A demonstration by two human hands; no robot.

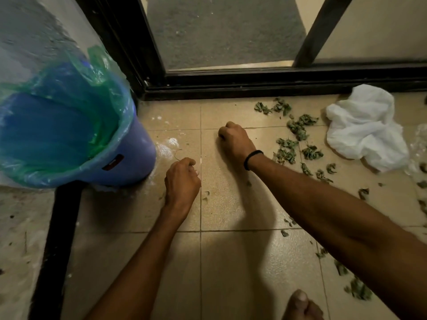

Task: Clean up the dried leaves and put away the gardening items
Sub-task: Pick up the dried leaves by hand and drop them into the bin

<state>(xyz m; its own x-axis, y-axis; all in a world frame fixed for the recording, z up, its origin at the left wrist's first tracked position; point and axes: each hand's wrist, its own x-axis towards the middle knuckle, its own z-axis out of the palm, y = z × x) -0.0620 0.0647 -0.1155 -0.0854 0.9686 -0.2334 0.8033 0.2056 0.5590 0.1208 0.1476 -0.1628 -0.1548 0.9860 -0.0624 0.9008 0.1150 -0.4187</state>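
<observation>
Leaves (298, 128) lie strewn on the floor (231, 262) just right of the right hand (233, 140), farther from the left hand (182, 179); both hands are curled, contents unclear.

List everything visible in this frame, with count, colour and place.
bin: one, blue, left, by the wall
bin liner: one, green, inside the bin, over its rim
dried leaves: many, dull green, scattered on the floor at right
bag: one, white, crumpled, floor far right
floor: beige tiles
door frame: one, black, across the top
mat: one, grey, beyond the door
wristband: one, black, right wrist
left hand: fingers curled, beside the bin
right hand: fingers curled, left of the leaves
foot: one, bare, bottom edge
</observation>
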